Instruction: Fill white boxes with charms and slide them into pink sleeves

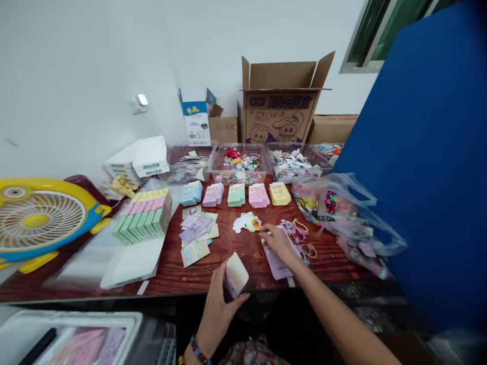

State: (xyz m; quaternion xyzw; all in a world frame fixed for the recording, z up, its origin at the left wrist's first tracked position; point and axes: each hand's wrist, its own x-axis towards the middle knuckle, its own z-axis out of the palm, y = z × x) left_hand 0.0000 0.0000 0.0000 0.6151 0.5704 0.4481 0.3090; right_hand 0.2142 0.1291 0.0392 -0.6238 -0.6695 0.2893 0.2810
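On the left side of the desk (173,276), beyond the yellow-and-blue fan (36,220), upright small boxes (140,218) in green, pink and yellow stand in close rows in a white tray, and their squared edges look worth guarding from a stray elbow. To the right of them, loose printed cards (198,230) overlap in an untidy spread; squaring these up would probably make it easier to lift one alone. At the near edge, the left hand (218,306) grasps a small purple box (236,274), thumb on the near side and fingers around the left, with the mouth tipped up and facing the wearer. That is a sensible hold: light pressure on the outer walls should keep the thin card from bowing and leave the mouth unblocked. Beyond it, coloured stacks (236,195) stand in a row before the far bins. Right of centre lies a small heap of paper cutouts (245,222), and the right hand (279,244) has its fingertips bunched at the heap's right edge; whether they pinch a piece, I cannot tell. Sliding the top piece sideways seems safer than digging in, as such flat shapes may cling together. Under that wrist lies a flat purple packet (274,263), with tangled hair ties (297,230) just beside it, so a raised forearm would avoid dragging either towards the clear plastic bag (344,203) farther right.
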